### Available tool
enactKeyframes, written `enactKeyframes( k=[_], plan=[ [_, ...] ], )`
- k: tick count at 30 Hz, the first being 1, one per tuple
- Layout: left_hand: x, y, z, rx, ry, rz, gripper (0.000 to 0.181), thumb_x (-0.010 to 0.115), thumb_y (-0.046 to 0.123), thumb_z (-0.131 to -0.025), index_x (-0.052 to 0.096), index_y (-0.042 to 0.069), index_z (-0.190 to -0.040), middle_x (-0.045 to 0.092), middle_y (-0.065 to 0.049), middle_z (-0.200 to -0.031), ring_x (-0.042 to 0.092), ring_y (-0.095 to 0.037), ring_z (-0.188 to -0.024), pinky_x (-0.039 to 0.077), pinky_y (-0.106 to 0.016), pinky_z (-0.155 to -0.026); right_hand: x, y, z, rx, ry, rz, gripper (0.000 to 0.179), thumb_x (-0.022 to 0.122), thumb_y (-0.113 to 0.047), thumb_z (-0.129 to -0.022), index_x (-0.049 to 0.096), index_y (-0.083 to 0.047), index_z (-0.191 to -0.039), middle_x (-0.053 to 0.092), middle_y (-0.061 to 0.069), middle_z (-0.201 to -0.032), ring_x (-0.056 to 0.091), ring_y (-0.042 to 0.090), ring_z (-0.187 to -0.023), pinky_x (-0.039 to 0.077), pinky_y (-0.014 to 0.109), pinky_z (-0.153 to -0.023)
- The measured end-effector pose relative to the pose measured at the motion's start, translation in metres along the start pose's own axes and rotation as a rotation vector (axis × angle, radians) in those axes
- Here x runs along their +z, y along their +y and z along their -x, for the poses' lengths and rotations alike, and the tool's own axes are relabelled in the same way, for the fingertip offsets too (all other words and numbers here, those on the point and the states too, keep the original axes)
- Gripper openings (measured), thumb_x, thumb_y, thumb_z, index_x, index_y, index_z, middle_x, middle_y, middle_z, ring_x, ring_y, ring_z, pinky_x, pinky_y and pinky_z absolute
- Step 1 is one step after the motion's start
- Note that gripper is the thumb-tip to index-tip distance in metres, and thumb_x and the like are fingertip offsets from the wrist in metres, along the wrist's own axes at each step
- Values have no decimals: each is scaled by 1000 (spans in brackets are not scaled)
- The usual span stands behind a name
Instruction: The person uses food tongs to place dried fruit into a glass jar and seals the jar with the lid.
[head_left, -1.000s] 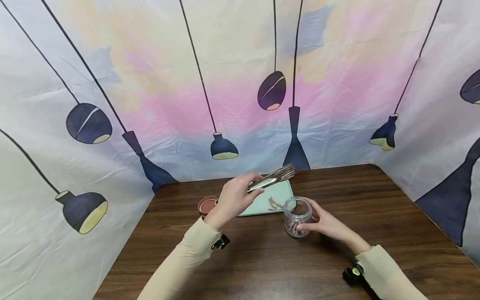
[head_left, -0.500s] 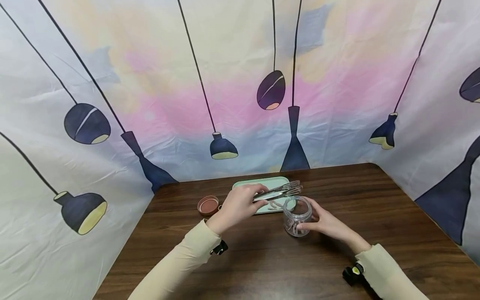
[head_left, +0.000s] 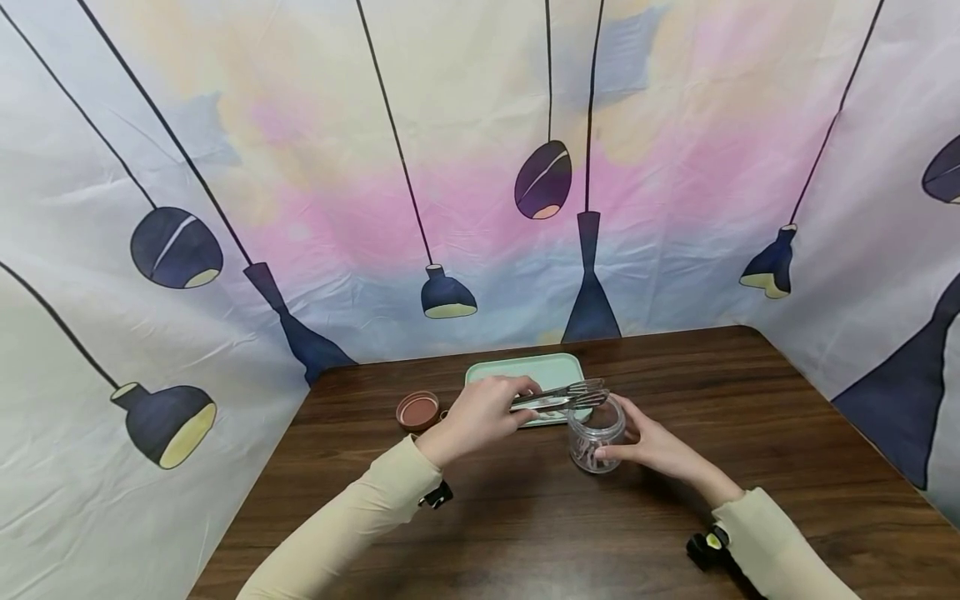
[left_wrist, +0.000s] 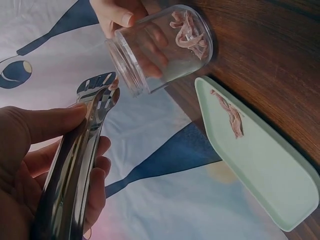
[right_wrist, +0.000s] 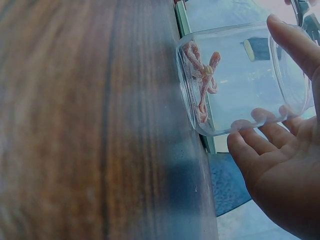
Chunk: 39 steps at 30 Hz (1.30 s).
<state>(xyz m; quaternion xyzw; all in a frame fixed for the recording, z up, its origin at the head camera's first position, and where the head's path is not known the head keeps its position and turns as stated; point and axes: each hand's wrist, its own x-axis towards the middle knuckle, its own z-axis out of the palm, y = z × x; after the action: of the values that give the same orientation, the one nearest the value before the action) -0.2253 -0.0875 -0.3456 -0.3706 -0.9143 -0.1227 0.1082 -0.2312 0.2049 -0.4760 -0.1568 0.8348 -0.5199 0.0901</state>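
Observation:
My left hand (head_left: pixel 483 417) grips a pair of metal serving tongs (left_wrist: pixel 75 170), thumb on one arm and fingers round the other. Their slotted tips pinch a small pinkish-brown piece (left_wrist: pixel 114 85), seen in the left wrist view, and overlap the jar's mouth in the head view. The clear glass jar (head_left: pixel 583 450) stands upright and lidless on the table, with my right hand (head_left: pixel 648 442) round its side. Several pinkish dried strips (right_wrist: pixel 204 75) lie at its bottom. Behind it, a pale green tray (head_left: pixel 525 367) bears more strips (left_wrist: pixel 232 117).
A reddish-brown round lid (head_left: pixel 417 411) lies on the wooden table (head_left: pixel 495 525), left of the tray. A painted cloth (head_left: pixel 480 208) with lamp motifs rises just behind the table's far edge.
My left hand has lowered the tongs from above the tray toward the right, so their tips are now at the jar's mouth. The right hand and jar have stayed in place.

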Motion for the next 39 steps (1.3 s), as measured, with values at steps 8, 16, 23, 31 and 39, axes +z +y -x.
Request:
enactKeyframes(
  k=[8,16,23,31,39],
  plan=[
    [0,0,0,3,-7,-1,26,75,25,-93,72,15,-117,75,0,-104,70,-17,-89,54,-36,-74,0,0,0,5,3,0,106,81,-38,-86,13,-8,-161,31,34,-155,35,53,-139,43,59,-102],
    [1,1,2,6,-30,-2,27,75,28,-94,72,17,-118,74,1,-106,70,-18,-93,55,-37,-76,3,0,-1,-16,-4,-41,103,82,-35,-86,15,-9,-161,38,30,-153,39,50,-138,44,57,-102],
    [0,5,3,-6,-30,-8,40,78,37,-89,70,17,-123,74,1,-109,69,-17,-98,55,-38,-77,3,1,0,-43,-13,-72,100,82,-30,-87,17,-11,-160,40,29,-151,38,48,-139,44,55,-103],
    [-1,9,4,-18,-24,20,47,81,38,-87,68,15,-126,73,1,-114,68,-19,-104,55,-39,-80,3,0,0,-46,1,-62,99,82,-32,-86,19,-13,-160,38,28,-153,34,46,-142,36,59,-108],
    [-6,-1,4,-54,3,56,51,77,40,-90,65,13,-131,70,-2,-121,67,-20,-106,55,-40,-83,1,-2,2,-21,-12,-39,107,81,-32,-87,9,-5,-161,30,32,-156,34,49,-141,41,58,-105]
  ],
)
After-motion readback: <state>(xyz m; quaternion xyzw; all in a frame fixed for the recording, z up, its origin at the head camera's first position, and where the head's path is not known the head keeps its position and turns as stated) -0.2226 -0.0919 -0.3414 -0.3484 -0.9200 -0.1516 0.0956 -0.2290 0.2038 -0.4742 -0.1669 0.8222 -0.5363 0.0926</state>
